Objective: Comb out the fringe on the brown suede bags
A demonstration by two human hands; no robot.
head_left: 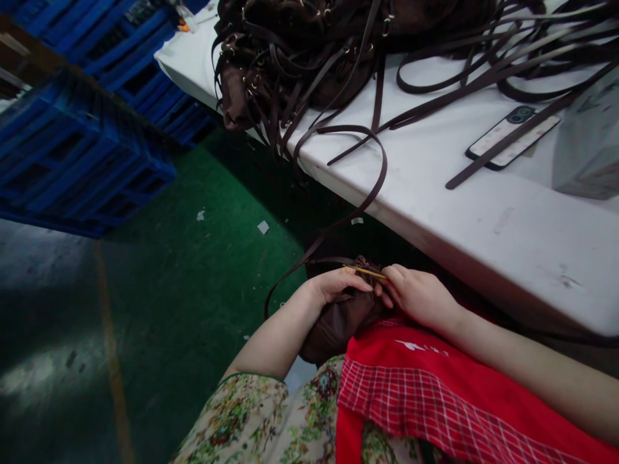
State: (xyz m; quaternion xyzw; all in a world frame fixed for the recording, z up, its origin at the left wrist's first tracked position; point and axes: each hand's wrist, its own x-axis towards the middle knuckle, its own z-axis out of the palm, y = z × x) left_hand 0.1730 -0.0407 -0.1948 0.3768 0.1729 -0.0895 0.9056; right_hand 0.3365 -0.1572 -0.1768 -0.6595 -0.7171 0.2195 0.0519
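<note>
A dark brown bag [333, 328] rests at my lap, below the table's edge. My left hand [344, 285] is closed on the bag's gathered top, thumb and fingers bent around it. Beside it, on the right, my right hand [416, 293] pinches a thin yellow-gold tool [365, 272], whose other end lies over the gathered fabric. The fingertips of both hands nearly meet at the bag. A long brown strap [382, 174] loops from the table down past my left forearm.
The white table [435, 212] bears a pile of brown bags [300, 58] and several straps. A phone [512, 138] lies under a strap, near a grey box [592, 138]. Blue pallets [82, 154] stand on the green floor [193, 277] at left.
</note>
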